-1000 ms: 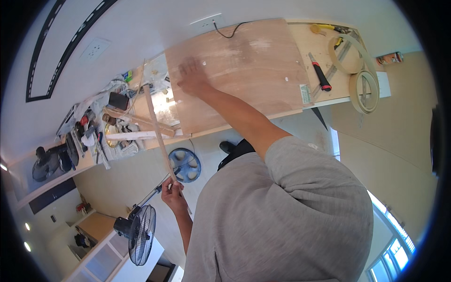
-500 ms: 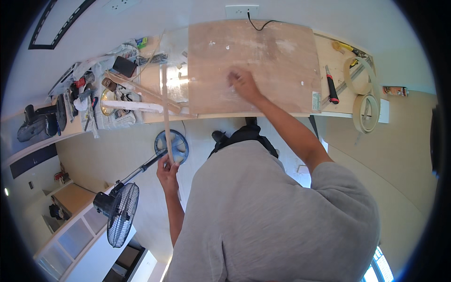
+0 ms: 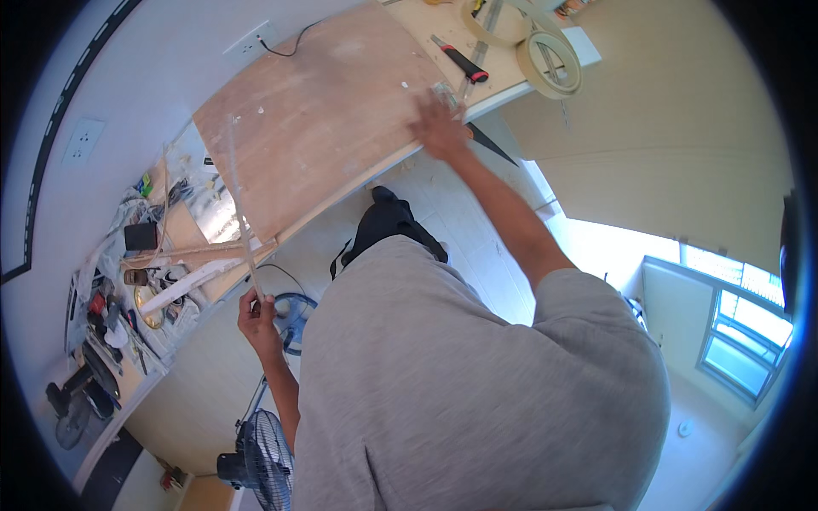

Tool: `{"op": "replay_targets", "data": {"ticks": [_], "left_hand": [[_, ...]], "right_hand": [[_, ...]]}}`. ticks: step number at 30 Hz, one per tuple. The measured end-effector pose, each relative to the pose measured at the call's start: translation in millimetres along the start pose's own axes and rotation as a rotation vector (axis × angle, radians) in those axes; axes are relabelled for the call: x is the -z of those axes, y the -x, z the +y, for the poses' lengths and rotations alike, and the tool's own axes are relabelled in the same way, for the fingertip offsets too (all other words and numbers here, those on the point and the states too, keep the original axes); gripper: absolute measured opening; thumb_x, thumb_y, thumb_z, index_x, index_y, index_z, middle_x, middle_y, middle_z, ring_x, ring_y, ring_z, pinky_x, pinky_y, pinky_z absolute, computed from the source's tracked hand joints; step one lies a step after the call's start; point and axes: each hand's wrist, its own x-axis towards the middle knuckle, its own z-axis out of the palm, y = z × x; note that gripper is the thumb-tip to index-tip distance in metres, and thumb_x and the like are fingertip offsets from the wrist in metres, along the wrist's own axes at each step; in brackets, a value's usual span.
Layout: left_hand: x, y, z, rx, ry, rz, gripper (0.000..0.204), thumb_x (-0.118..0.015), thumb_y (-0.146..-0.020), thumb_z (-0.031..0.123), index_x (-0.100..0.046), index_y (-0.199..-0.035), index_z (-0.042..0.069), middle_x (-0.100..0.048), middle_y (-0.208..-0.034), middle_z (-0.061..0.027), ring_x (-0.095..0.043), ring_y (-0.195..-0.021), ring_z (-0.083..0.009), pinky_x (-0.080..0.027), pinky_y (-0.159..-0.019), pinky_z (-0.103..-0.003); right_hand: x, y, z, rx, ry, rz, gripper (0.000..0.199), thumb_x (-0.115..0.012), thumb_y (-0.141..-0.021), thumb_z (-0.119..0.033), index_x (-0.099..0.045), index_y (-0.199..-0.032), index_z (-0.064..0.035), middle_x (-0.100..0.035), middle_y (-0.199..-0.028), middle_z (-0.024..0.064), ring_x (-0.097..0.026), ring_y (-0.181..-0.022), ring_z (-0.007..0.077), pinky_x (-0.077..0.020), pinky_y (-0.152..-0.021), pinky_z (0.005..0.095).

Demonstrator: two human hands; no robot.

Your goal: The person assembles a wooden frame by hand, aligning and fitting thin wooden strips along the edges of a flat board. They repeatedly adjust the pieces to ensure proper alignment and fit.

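Note:
My left hand pinches the lower end of a long thin wooden strip, which reaches up across the left part of a large reddish-brown board. At the board's front right corner, my right hand is held with fingers apart, slightly blurred, with nothing seen in it. Whether it touches the board I cannot tell. A small printed label lies beside its fingertips. Just beyond sits a black-and-red-handled cutting tool on the bench. Below the hand, a dark pointed blade-like piece sticks out past the bench edge.
Rolls of pale edging tape stand at the bench's right end. Newspaper, tools and a white strip crowd the left end. A standing fan is on the floor at my left. A cord hangs from the wall outlet.
The view has turned, swinging the bench round toward the upper right. My right hand has moved from over the board's middle to its right front corner. My left hand still holds the strip.

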Motion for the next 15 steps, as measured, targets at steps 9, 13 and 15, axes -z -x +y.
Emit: {"op": "replay_targets", "data": {"ticks": [9,13,15], "left_hand": [[-37.4,-35.3,-1.4,-0.073,-0.046,-0.2,0.026,-0.075,-0.092,0.004,-0.065,-0.115,-0.003,-0.062,-0.083,-0.0001,-0.053,-0.067,-0.0065,-0.042,-0.06,-0.022],[-47.9,-31.0,4.2,-0.061,-0.151,-0.182,0.023,-0.075,-0.092,0.004,-0.066,-0.112,-0.002,-0.061,-0.081,0.0012,-0.051,-0.065,-0.0055,-0.04,-0.059,-0.021],[-53.6,-23.6,4.7,-0.041,-0.172,-0.144,0.021,-0.075,-0.092,0.004,-0.067,-0.111,-0.002,-0.06,-0.08,0.0018,-0.049,-0.066,-0.0049,-0.039,-0.059,-0.021]], "right_hand": [[3.6,-9.7,10.4,0.003,-0.168,0.15,0.069,-0.05,-0.102,-0.053,-0.042,-0.158,-0.0156,-0.023,-0.168,0.0268,-0.023,-0.155,0.0452,-0.0204,-0.118,0.0721],[1.7,-31.5,-33.0,-0.141,-0.172,0.103,0.071,-0.046,-0.103,-0.056,-0.036,-0.162,-0.0186,-0.018,-0.171,0.023,-0.016,-0.157,0.0459,-0.0122,-0.121,0.0718],[1.6,-35.1,-38.0,-0.174,-0.173,0.117,0.07,-0.044,-0.104,-0.057,-0.036,-0.162,-0.0194,-0.016,-0.172,0.0216,-0.012,-0.158,0.0462,-0.009,-0.121,0.0715]]}}
